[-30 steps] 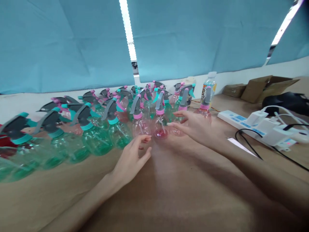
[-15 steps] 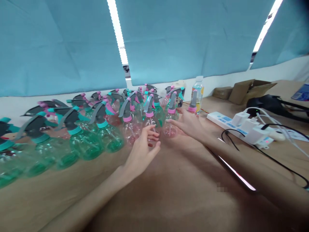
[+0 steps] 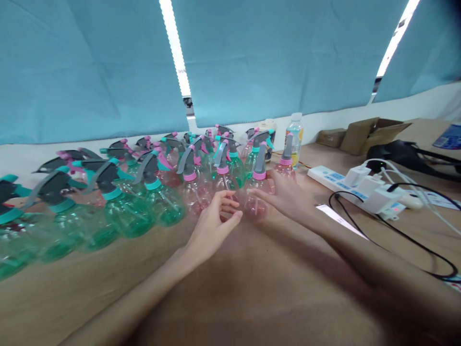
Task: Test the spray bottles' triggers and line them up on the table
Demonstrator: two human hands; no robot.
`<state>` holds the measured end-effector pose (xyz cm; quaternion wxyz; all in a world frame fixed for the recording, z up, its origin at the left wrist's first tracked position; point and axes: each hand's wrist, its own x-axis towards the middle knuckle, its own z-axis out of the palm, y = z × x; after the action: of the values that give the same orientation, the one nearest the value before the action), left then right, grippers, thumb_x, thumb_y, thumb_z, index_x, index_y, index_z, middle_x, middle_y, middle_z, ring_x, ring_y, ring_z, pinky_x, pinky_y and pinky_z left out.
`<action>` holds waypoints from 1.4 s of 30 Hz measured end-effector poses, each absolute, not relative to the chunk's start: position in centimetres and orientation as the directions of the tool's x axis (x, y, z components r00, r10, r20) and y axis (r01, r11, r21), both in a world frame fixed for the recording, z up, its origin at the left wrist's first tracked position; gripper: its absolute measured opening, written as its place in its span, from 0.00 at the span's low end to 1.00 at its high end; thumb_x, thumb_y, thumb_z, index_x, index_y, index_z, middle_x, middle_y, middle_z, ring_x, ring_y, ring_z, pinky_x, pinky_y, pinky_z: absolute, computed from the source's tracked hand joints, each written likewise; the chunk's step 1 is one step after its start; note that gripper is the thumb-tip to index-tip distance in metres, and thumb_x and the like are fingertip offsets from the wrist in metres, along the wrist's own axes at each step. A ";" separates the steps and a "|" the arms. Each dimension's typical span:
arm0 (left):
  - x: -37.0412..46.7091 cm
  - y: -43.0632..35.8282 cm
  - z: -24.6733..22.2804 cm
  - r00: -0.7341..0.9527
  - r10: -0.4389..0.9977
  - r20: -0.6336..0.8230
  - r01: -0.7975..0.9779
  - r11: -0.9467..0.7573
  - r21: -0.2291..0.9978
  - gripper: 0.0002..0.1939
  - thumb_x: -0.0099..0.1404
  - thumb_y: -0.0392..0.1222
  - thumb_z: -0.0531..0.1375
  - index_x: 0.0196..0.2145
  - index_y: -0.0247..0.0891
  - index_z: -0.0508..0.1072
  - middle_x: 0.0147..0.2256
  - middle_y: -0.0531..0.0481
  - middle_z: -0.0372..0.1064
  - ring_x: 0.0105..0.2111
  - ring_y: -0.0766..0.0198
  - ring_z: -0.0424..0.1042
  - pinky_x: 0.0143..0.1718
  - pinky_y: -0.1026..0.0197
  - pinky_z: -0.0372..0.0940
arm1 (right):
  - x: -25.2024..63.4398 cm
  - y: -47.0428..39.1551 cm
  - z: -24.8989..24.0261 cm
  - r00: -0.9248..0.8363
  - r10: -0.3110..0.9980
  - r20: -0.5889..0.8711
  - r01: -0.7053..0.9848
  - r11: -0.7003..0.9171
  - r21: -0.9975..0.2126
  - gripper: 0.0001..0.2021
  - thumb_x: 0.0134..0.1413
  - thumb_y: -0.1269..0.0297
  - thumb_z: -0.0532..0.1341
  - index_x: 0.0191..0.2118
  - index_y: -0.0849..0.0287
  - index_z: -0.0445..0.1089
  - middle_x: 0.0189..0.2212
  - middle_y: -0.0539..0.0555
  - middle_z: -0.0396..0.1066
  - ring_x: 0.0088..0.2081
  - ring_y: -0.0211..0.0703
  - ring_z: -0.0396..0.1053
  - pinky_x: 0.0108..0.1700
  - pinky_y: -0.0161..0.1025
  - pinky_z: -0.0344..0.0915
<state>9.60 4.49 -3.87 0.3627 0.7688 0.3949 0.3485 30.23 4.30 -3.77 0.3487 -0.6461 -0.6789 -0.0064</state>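
A: Where is the pink spray bottle (image 3: 256, 204)?

B: It stands upright on the surface (image 3: 223, 298), at the right hand (image 3: 288, 194), whose thumb and fingers are spread at its side. They seem to touch it, though blur makes that hard to judge.

A: And the left hand (image 3: 212, 221)?

B: Its fingers curl slightly with the thumb apart, pinching nothing, just in front of a middle pink bottle (image 3: 224, 181).

A: What stands around them?

B: Green spray bottles (image 3: 131, 216) line the left side, with more sprayers behind. A drink bottle (image 3: 295, 137) stands at the back, beyond the right hand. To the right lie a white power strip (image 3: 329, 179) with chargers plugged in, a phone (image 3: 338, 218) and an open cardboard box (image 3: 370, 137).
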 end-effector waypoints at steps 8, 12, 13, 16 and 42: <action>9.7 3.1 -2.1 0.501 0.811 0.302 0.316 -0.497 0.808 0.27 0.61 0.46 0.61 0.55 0.40 0.59 0.55 0.42 0.62 0.52 0.56 0.66 0.54 0.50 0.62 | 27.7 -1.4 -4.0 -0.082 0.880 0.467 0.778 0.350 -0.522 0.20 0.56 0.50 0.57 0.50 0.53 0.61 0.41 0.55 0.73 0.39 0.53 0.72 0.36 0.45 0.65; 9.6 2.0 -1.1 0.499 0.805 0.320 0.283 -0.501 0.818 0.30 0.59 0.45 0.62 0.56 0.39 0.58 0.55 0.43 0.62 0.53 0.55 0.65 0.55 0.51 0.61 | 25.2 -2.7 -3.6 -0.123 0.872 0.473 0.781 0.379 -0.496 0.16 0.53 0.52 0.59 0.42 0.57 0.65 0.35 0.54 0.73 0.34 0.49 0.71 0.32 0.42 0.63; 9.5 1.7 -0.9 0.491 0.809 0.323 0.284 -0.499 0.819 0.30 0.59 0.45 0.63 0.56 0.39 0.58 0.53 0.43 0.64 0.52 0.55 0.66 0.53 0.51 0.62 | 24.7 -2.8 -3.6 -0.135 0.854 0.503 0.782 0.403 -0.476 0.16 0.53 0.51 0.59 0.41 0.58 0.65 0.34 0.54 0.72 0.34 0.49 0.70 0.32 0.42 0.63; 8.8 1.2 -0.6 0.439 0.824 0.359 0.294 -0.509 0.809 0.29 0.58 0.45 0.63 0.55 0.39 0.59 0.46 0.46 0.68 0.45 0.56 0.70 0.48 0.53 0.65 | 23.1 -2.7 -3.9 -0.185 0.776 0.603 0.762 0.501 -0.411 0.18 0.52 0.49 0.60 0.40 0.59 0.66 0.34 0.55 0.72 0.37 0.50 0.68 0.37 0.44 0.63; 1.7 1.5 -1.3 0.254 0.893 0.371 0.342 -0.442 0.830 0.13 0.59 0.36 0.55 0.42 0.43 0.71 0.31 0.54 0.71 0.32 0.63 0.71 0.34 0.61 0.66 | 22.7 -1.2 -8.2 -0.565 0.794 0.223 0.719 0.607 -0.339 0.44 0.50 0.35 0.55 0.64 0.63 0.53 0.63 0.66 0.54 0.63 0.60 0.50 0.61 0.61 0.50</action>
<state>1.71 1.47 -1.27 0.3142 0.7268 0.4248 0.4388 22.72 -1.16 -8.25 0.1789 -0.4305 -0.8784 0.1055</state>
